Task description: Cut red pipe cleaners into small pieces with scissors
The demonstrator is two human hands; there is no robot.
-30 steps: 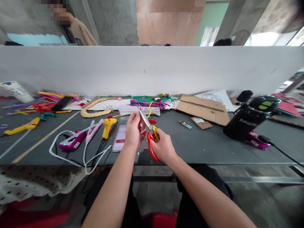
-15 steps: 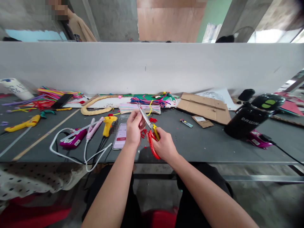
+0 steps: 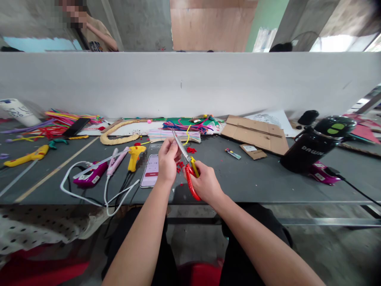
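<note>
The dark bench (image 3: 253, 190) spans the view, and along its back, beyond the hands, lies a pale striped bundle of craft stems (image 3: 172, 136). Nearer, the right hand (image 3: 207, 182) has its fingers wrapped around the handles of the scissors (image 3: 182, 149), which are raised over the bench, blades slanting up and leftward. The left hand (image 3: 168, 161) is just beside those blades, its fingers drawn into a narrow pinch; I cannot tell what, if anything, sits between them. A phone (image 3: 147, 181) lies left of that hand. Smallest are the red scraps (image 3: 191, 150) scattered on the bench around the scissors. The step in hand looks like fine snipping; the next move probably calls for a steady pinch, with the left fingertips clear of the blades.
</note>
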